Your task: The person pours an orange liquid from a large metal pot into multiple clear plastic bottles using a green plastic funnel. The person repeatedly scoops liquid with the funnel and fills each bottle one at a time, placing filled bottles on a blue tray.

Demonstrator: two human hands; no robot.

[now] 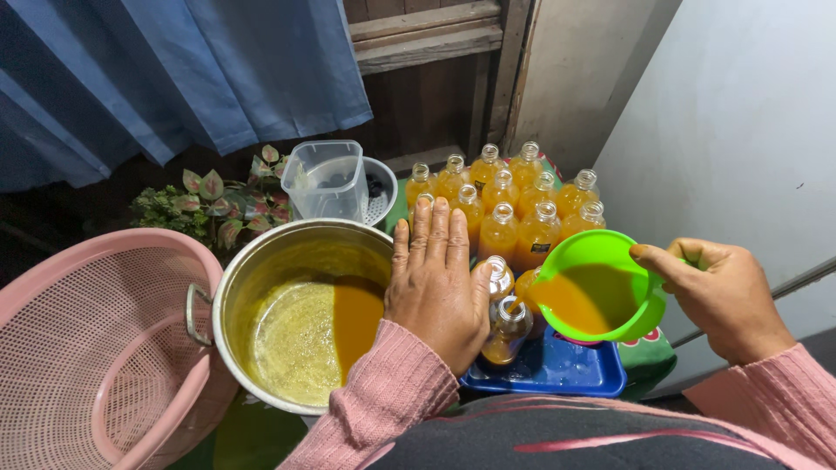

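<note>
Near me, on the flat blue plastic tray (557, 370), stands a small clear glass bottle (509, 331) partly full of orange juice. My left hand (440, 283) lies flat beside it with the fingers spread long, and my thumb touches the bottle to keep it steady. My right hand (727, 296) holds the round green plastic scoop (601, 283) tight by its handle, and the scoop is tipped so the juice runs to its lip, right over the bottle's little mouth. To the left sits the big silver metal pot (296, 313) with more juice low inside. Far behind are many filled glass bottles (514, 204) with no caps. I think the juice could spill, because the mouth is so small and the scoop is wide. If I tip too fast, or the bottle slips, juice would run onto the tray.
</note>
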